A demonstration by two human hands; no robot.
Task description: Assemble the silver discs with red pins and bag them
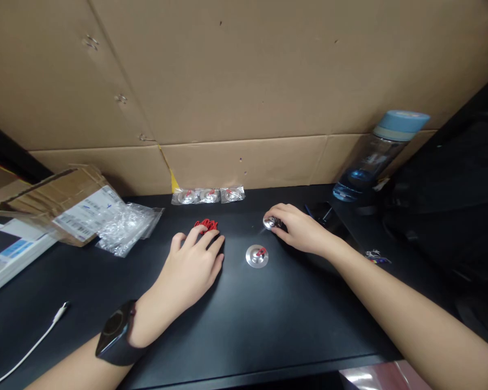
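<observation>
My left hand [195,265] lies over the black desk with its fingers apart, its fingertips at the near edge of a small heap of red cords [206,223]. Whether they press on the cords I cannot tell. Between thumb and fingers, my right hand [296,227] grips a shiny finger cymbal [269,222], partly covered by the fingers. A second finger cymbal [257,257], domed and with a red loop at its centre, rests on the desk between my hands. Against the cardboard wall, several more cymbals lie in clear plastic packets [209,195].
An open cardboard box [71,203] and crumpled clear bags [128,225] sit at the left, with a white cable [36,344] nearer me. At the back right stands a blue-lidded bottle [376,157]. A dark phone-like slab [329,216] and a small trinket [377,257] lie beyond my right forearm.
</observation>
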